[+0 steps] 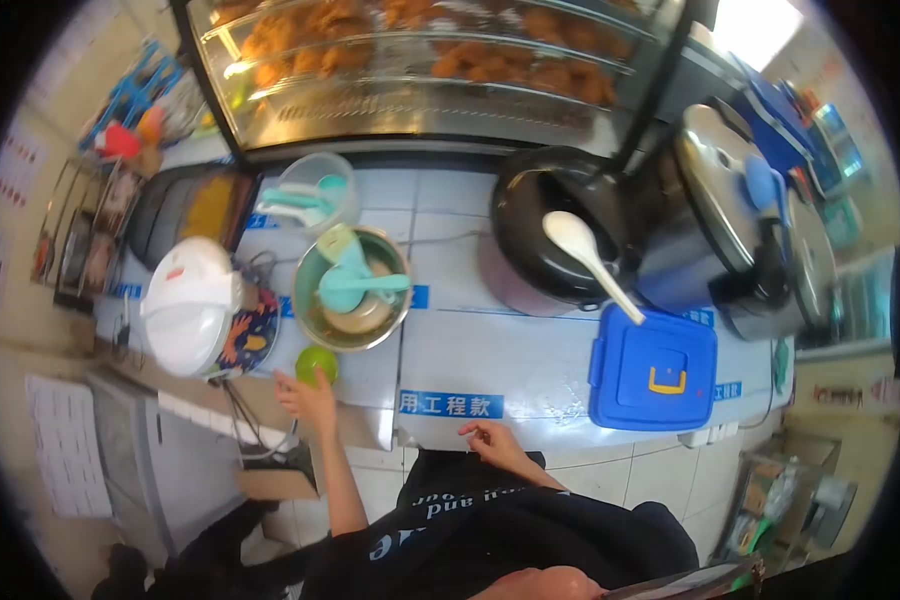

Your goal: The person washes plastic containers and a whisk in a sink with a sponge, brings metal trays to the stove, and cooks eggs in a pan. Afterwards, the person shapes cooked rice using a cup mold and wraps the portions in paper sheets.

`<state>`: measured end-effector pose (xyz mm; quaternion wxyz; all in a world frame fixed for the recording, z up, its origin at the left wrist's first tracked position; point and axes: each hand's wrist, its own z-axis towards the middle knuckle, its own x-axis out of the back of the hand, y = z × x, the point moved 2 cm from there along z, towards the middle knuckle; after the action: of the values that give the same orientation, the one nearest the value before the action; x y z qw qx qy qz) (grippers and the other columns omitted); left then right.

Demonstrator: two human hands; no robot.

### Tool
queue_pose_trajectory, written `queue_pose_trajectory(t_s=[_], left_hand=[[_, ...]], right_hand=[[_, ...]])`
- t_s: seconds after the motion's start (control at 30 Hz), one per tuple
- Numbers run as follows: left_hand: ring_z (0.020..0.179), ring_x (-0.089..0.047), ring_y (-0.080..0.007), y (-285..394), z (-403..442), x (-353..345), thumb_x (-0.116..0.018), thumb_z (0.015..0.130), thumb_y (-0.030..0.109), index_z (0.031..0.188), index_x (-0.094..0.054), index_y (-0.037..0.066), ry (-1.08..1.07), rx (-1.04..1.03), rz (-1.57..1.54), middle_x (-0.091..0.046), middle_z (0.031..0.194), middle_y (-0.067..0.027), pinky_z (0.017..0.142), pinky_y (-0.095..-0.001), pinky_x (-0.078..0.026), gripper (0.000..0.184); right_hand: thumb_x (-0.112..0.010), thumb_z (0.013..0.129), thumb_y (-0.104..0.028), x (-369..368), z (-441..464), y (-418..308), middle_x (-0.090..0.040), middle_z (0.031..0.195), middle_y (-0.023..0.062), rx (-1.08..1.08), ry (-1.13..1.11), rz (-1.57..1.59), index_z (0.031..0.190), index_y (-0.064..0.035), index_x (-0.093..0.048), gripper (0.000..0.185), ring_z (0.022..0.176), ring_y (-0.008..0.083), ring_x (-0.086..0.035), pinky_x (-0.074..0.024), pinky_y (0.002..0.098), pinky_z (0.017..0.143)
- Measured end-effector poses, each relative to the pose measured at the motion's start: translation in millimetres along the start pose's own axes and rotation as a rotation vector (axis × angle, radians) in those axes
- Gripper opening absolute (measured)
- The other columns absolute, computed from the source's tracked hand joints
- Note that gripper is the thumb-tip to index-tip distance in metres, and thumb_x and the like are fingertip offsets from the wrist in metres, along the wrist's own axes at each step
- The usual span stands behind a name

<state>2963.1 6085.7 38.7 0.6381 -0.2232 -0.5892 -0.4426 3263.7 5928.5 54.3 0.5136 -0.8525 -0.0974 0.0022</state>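
A black top (580,530) with white lettering (445,503) across the front — "and" readable, upside down — leaving the left hand (312,400) and right hand (492,441) bare.

Left arm (342,483) stretched forward, left hand (310,400) open with fingers spread, right forearm (532,470) angled inward, right hand (492,443) half-curled, hands apart.

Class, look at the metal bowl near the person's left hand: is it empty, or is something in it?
Not empty: teal utensils lie inside the metal bowl, one handle reaching its right rim.
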Motion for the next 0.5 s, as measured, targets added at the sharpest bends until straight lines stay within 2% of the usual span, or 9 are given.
queue_pose_trajectory(t_s=[0.03,0.1,0.17,0.2,0.23,0.3,0.33,0.4,0.5], left_hand=[[0.113,-0.041,-0.04,-13,8,-15,-0.06,0.079,0.037,0.131,-0.033,0.002,0.0,-0.028,-0.021,-0.041,0.123,-0.0251,0.09,-0.0472,-0.037,0.068],[0.102,-0.052,-0.0361,-37,16,-46,-0.06,0.075,0.023,0.119,-0.045,-0.002,-0.328,0.041,-0.499,-0.055,0.108,-0.0225,0.085,-0.045,-0.041,0.053],[0.098,-0.055,-0.0359,-44,-2,-41,-0.058,0.073,0.016,0.116,-0.047,-0.002,-0.286,0.011,-0.458,-0.057,0.103,-0.0218,0.085,-0.0443,-0.042,0.047],[0.094,-0.058,-0.0356,-46,-13,-36,-0.055,0.071,0.009,0.112,-0.05,-0.003,-0.242,0.005,-0.409,-0.06,0.098,-0.0211,0.085,-0.0437,-0.042,0.042],[0.094,-0.058,-0.0356,-43,-27,-25,-0.055,0.071,0.009,0.112,-0.05,-0.003,-0.243,0.004,-0.418,-0.06,0.098,-0.0211,0.085,-0.0437,-0.042,0.042],[0.102,-0.053,-0.0369,-20,-71,7,-0.053,0.071,0.002,0.114,-0.049,-0.001,-0.453,-0.107,-0.513,-0.057,0.107,-0.0221,0.088,-0.0434,-0.04,0.044],[0.105,-0.051,-0.0369,5,-93,15,-0.051,0.071,0.0,0.114,-0.049,0.001,-0.496,-0.133,-0.497,-0.055,0.11,-0.022,0.089,-0.0429,-0.04,0.043],[0.109,-0.048,-0.036,56,-142,11,-0.05,0.072,-0.002,0.116,-0.049,0.003,-0.565,-0.247,-0.557,-0.054,0.112,-0.0211,0.091,-0.0426,-0.038,0.044],[0.103,-0.05,-0.0368,128,-189,8,-0.052,0.074,0.001,0.123,-0.046,0.006,-0.558,-0.456,-0.604,-0.052,0.109,-0.0209,0.089,-0.0447,-0.038,0.049]], right_hand=[[-0.05,0.081,-0.005,6,-3,-19,-0.057,0.069,0.0044,0.009,0.034,0.005,0.096,-0.0064,-0.062,0.019,0.054,0.0097,-0.054,-0.0438,0.0243,0.047],[-0.055,0.078,-0.003,36,-6,-95,-0.059,0.072,0.0062,0.436,0.215,-0.289,0.092,-0.0068,-0.064,0.017,0.062,0.0156,-0.055,-0.0447,0.0272,0.055],[-0.059,0.073,0.0,86,-14,-151,-0.058,0.075,0.0086,0.759,0.391,-0.462,0.088,-0.0075,-0.065,0.018,0.073,0.0226,-0.056,-0.0449,0.0322,0.066],[-0.06,0.071,0.0,111,-20,-175,-0.058,0.079,0.0093,0.813,0.596,-0.532,0.089,-0.0078,-0.065,0.02,0.076,0.0237,-0.055,-0.0447,0.0343,0.069],[-0.06,0.07,0.001,134,-26,-197,-0.058,0.084,0.0099,0.864,0.8,-0.598,0.09,-0.0082,-0.064,0.022,0.079,0.0247,-0.055,-0.0445,0.0363,0.072],[-0.058,0.069,0.003,175,-30,-222,-0.056,0.094,0.0106,0.764,0.974,-0.82,0.098,-0.0088,-0.061,0.031,0.083,0.0274,-0.055,-0.0453,0.0392,0.071],[-0.058,0.069,0.003,190,-19,-218,-0.056,0.094,0.0106,0.777,0.967,-0.822,0.098,-0.0088,-0.061,0.031,0.083,0.0274,-0.055,-0.0453,0.0392,0.071],[-0.056,0.07,0.002,214,8,-191,-0.054,0.101,0.0103,0.426,0.827,-0.88,0.105,-0.0097,-0.057,0.037,0.082,0.0312,-0.056,-0.0454,0.0406,0.07],[-0.053,0.072,0.001,217,-6,-194,-0.055,0.096,0.0104,0.35,0.733,-0.778,0.106,-0.0099,-0.054,0.035,0.08,0.0348,-0.057,-0.0451,0.0422,0.069]])
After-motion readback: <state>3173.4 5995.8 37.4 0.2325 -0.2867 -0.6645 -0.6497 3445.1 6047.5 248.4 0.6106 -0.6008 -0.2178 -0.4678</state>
